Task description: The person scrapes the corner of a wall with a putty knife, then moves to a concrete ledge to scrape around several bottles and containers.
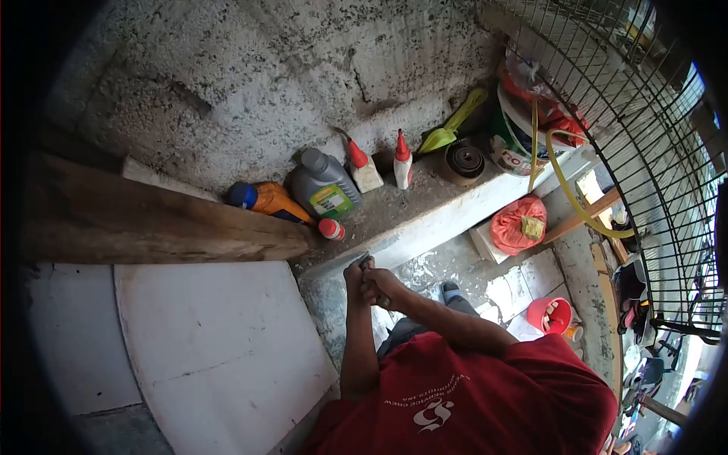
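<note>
While both forearms are reaching forward and down from the red shirt (485,394), the hands are meeting just below the edge of the ledge (425,220). The left hand (355,274) is curling shut, its fingers pressing around a small grey object (365,262) that is poking out above the knuckles right at the ledge's lip. The right hand (381,287) is wrapping closed against the left, the two touching; whether it is also gripping the object I cannot tell, and what the object is stays too small to tell.

On the ledge, one grey jug (322,186) is standing upright, one orange bottle (267,199) with a blue cap is lying on its side beside it, and two white glue bottles (403,163) with red nozzles are standing near the wall. One red cap (331,228) is sitting near the edge, close to the hands. One dark roll (464,161) is resting further right. Below, one red bag (519,224) is leaning on a block and one red bucket (549,315) is sitting on the floor. One wooden plank (152,220) is lying above two white boards (220,349).
</note>
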The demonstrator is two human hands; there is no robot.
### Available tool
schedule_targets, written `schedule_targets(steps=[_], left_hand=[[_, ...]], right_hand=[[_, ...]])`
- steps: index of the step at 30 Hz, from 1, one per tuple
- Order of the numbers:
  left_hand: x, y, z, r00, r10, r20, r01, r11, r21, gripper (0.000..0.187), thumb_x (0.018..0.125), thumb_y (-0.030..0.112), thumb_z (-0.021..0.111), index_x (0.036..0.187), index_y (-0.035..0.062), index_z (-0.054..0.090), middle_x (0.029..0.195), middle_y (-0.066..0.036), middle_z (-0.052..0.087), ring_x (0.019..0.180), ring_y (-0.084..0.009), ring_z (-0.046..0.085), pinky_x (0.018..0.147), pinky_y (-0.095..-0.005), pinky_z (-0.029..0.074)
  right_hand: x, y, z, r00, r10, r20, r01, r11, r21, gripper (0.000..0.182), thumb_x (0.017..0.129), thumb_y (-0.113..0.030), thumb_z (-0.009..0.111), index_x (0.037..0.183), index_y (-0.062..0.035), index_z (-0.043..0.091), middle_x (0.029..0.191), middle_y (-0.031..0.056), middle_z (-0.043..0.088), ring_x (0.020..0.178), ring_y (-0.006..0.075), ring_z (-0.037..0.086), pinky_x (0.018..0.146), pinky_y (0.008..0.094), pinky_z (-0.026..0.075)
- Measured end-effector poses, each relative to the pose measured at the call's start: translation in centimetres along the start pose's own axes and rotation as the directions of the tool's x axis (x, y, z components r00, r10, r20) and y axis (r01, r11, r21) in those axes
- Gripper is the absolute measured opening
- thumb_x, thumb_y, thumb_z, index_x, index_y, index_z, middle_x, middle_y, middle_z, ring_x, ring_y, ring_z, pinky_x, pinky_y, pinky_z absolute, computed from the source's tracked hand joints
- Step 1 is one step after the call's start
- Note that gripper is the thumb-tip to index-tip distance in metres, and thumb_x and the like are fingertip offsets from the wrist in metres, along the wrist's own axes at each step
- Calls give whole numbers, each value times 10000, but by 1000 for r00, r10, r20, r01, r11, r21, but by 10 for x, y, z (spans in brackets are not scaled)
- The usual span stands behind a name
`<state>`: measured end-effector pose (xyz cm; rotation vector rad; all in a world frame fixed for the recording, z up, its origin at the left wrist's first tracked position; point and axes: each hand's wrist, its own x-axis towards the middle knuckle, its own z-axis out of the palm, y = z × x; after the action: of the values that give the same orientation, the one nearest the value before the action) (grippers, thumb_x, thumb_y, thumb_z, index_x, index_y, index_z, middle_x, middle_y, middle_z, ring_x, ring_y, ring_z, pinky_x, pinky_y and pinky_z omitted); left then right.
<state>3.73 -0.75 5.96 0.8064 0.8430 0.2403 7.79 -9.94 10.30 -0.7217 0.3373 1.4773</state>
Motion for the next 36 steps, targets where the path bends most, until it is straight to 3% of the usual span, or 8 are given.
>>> schedule_targets(steps=[5, 8, 10, 12, 18, 22, 26, 36], left_hand=[[2, -9, 2, 974, 200, -109, -154, 931, 332, 234, 796, 111, 459, 562, 104, 456, 495, 50, 385, 414, -42, 349, 383, -201, 256], [5, -10, -5, 995, 32, -93, -18, 989, 148, 232, 790, 123, 465, 559, 109, 465, 505, 54, 397, 427, -38, 362, 404, -199, 265], [-2, -3, -1, 956, 251, -154, -146, 858, 493, 223, 774, 137, 492, 554, 108, 471, 528, 55, 424, 460, -48, 391, 427, -212, 287], [1, 1, -3, 964, 192, -185, -114, 925, 363, 235, 764, 135, 515, 549, 42, 495, 501, 34, 453, 460, -63, 376, 420, -252, 298], [-3, 7, 14, 983, 82, -164, -51, 981, 189, 240, 757, 119, 522, 530, 113, 444, 521, 57, 403, 455, -55, 366, 425, -223, 278], [7, -14, -4, 986, 151, -75, -111, 914, 390, 232, 781, 130, 475, 550, 114, 453, 526, 54, 419, 450, -54, 381, 422, -219, 286], [-9, 11, 22, 990, 64, -128, -49, 992, 117, 226, 787, 120, 452, 561, 113, 454, 530, 50, 430, 437, -57, 384, 418, -215, 292], [-4, -4, 8, 983, 154, -95, -111, 929, 353, 195, 786, 123, 438, 605, 79, 495, 517, 33, 418, 449, -67, 406, 409, -208, 314]], right_hand=[[-43, -11, 25, 999, -51, 1, 51, 995, -81, 101, 803, -158, 420, 791, -58, 419, 609, 67, 459, 425, 152, 452, 356, 270, 377], [-7, -2, 2, 1000, -3, 3, 3, 999, 43, 104, 803, -166, 420, 808, -61, 423, 609, 63, 456, 413, 146, 440, 351, 273, 372], [-18, 0, 2, 999, -24, 32, 25, 999, -25, 110, 803, -170, 423, 800, -61, 423, 611, 70, 456, 423, 152, 443, 348, 276, 372], [-33, -7, 14, 1000, -4, 20, 6, 998, -68, 122, 803, -179, 426, 801, -57, 422, 619, 82, 467, 420, 154, 451, 350, 277, 386], [-26, 0, 6, 994, -94, 47, 95, 995, -6, 101, 793, -150, 415, 797, -49, 424, 613, 80, 468, 422, 151, 462, 344, 279, 398], [3, 7, -16, 998, -48, 39, 44, 995, 90, 92, 789, -150, 426, 772, -60, 424, 604, 62, 451, 424, 145, 448, 347, 275, 376], [-36, -6, 11, 998, -52, 28, 51, 998, 22, 74, 803, -149, 422, 762, -90, 402, 590, 30, 434, 412, 115, 416, 349, 245, 350], [-12, -4, 0, 999, -34, 16, 33, 998, 45, 117, 808, -178, 428, 817, -61, 432, 620, 62, 469, 425, 139, 458, 339, 262, 380]])
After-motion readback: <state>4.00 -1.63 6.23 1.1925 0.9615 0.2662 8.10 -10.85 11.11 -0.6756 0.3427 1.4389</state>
